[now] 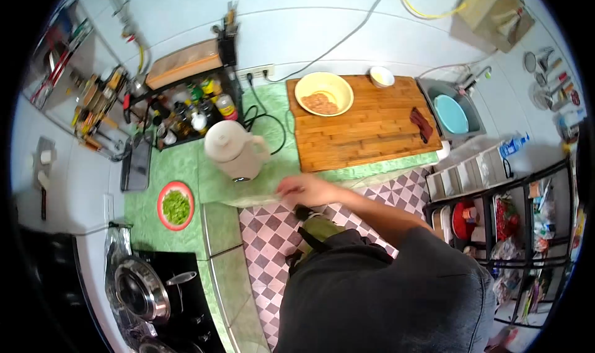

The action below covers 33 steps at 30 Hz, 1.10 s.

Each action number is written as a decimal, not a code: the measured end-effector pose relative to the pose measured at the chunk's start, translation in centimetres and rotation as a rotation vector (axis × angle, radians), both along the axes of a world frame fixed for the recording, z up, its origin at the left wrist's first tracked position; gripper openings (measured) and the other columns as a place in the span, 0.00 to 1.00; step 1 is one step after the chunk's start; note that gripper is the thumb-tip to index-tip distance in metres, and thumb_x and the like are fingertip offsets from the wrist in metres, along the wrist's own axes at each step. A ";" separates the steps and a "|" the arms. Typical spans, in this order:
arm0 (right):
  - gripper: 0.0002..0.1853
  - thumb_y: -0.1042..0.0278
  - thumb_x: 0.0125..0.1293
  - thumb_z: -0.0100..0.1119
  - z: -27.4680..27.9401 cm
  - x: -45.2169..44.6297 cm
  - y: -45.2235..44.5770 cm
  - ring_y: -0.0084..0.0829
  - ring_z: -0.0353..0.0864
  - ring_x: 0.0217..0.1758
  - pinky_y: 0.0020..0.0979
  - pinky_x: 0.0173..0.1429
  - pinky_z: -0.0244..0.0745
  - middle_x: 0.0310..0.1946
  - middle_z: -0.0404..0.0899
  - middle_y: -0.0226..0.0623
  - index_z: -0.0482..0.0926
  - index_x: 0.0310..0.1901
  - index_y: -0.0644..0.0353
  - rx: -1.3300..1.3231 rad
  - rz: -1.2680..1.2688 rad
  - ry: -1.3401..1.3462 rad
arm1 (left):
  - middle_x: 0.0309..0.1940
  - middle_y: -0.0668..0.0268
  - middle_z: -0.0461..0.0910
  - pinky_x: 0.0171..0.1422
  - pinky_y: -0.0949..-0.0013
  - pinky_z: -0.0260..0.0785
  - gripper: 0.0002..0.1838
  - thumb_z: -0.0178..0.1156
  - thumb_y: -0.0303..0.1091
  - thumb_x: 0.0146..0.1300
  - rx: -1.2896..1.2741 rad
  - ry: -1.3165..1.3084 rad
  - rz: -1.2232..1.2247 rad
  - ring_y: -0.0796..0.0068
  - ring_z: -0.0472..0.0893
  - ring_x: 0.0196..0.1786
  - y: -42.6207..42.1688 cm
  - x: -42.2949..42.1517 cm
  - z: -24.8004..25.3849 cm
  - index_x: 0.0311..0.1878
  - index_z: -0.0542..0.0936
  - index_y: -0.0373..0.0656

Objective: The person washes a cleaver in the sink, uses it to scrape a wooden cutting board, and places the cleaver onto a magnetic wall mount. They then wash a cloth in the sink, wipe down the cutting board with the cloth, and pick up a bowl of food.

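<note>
My right hand (304,190) hangs in front of the green counter's edge, slightly blurred, with its fingers loosely apart and nothing visible in them. Nearest to it on the counter is a cream-coloured lidded electric jug (232,148), upright, its handle on the right side. Further back, a wooden cutting board (353,136) bears a pale yellow bowl (324,80) of raw minced meat (319,103). A small white bowl (382,77) and a dark red cloth (421,125) also lie on the board. My left hand is out of view.
A red-rimmed plate of chopped greens (176,206) sits on the left counter, beyond which a steel pot (141,290) stands on the black stove (192,313). Bottles crowd the rack (186,114). The sink (477,121) holds a blue basin (451,114). Shelves (527,229) line the right.
</note>
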State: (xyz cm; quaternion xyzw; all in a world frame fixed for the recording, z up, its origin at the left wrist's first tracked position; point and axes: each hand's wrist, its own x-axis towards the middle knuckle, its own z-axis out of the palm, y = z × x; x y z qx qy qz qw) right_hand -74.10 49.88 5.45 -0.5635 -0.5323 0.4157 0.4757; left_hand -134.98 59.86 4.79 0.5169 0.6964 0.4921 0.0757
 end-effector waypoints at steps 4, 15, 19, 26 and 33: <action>0.12 0.82 0.63 0.61 -12.6 17.0 -13.7 0.24 0.82 0.45 0.26 0.53 0.78 0.42 0.84 0.33 0.83 0.47 0.61 -0.186 -0.718 -0.029 | 0.45 0.62 0.83 0.44 0.67 0.78 0.16 0.58 0.36 0.69 -0.220 -0.137 -0.192 0.67 0.83 0.49 -6.0 8.7 -4.6 0.57 0.78 0.42; 0.36 0.61 0.53 0.71 -14.6 45.7 -32.9 0.51 0.65 0.68 0.47 0.70 0.65 0.67 0.65 0.47 0.71 0.67 0.46 -0.567 -1.236 -0.891 | 0.47 0.62 0.83 0.44 0.68 0.78 0.16 0.57 0.35 0.70 -1.222 -0.561 -0.297 0.67 0.83 0.50 -26.6 31.8 -16.0 0.58 0.78 0.42; 0.36 0.67 0.56 0.71 -15.2 47.7 -33.3 0.52 0.65 0.66 0.50 0.68 0.64 0.63 0.67 0.47 0.70 0.68 0.45 -0.692 -1.149 -0.830 | 0.48 0.62 0.83 0.44 0.68 0.78 0.16 0.56 0.34 0.71 -1.278 -0.550 -0.338 0.67 0.83 0.51 -27.0 35.5 -14.0 0.58 0.78 0.42; 0.27 0.78 0.55 0.62 -16.6 50.2 -35.9 0.46 0.75 0.52 0.39 0.55 0.74 0.50 0.76 0.43 0.77 0.60 0.51 -0.625 -1.000 -0.808 | 0.43 0.66 0.84 0.42 0.71 0.74 0.15 0.56 0.38 0.72 -1.260 -0.368 -0.537 0.75 0.82 0.42 -24.8 41.8 -13.5 0.57 0.78 0.43; 0.21 0.74 0.60 0.55 -10.7 51.3 -41.5 0.30 0.79 0.47 0.31 0.53 0.75 0.45 0.80 0.33 0.78 0.57 0.63 -0.366 -1.203 0.667 | 0.44 0.68 0.83 0.45 0.71 0.73 0.14 0.52 0.38 0.74 -1.253 -0.424 -0.777 0.76 0.82 0.44 -22.7 53.8 -18.1 0.57 0.78 0.45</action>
